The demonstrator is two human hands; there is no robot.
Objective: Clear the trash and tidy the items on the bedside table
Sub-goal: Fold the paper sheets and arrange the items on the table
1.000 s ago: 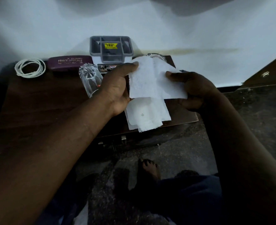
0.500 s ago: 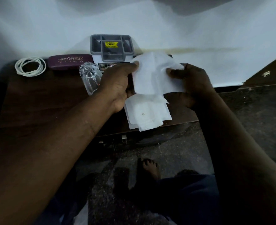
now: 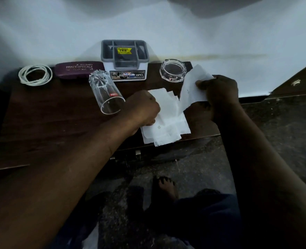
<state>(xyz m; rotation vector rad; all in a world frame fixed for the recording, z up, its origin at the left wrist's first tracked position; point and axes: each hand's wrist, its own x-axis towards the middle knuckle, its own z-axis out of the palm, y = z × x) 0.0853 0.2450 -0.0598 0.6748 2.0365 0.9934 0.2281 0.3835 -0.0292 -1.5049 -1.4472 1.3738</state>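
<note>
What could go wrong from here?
1. The clear glass tumbler lies on its side beside the left hand; a nudge could roll it.
2. The white paper stack reaches the front edge of the dark wooden table; sheets may slide off.
3. The loose white sheet in the right hand sits near the clear glass ashtray and might catch it.
</note>
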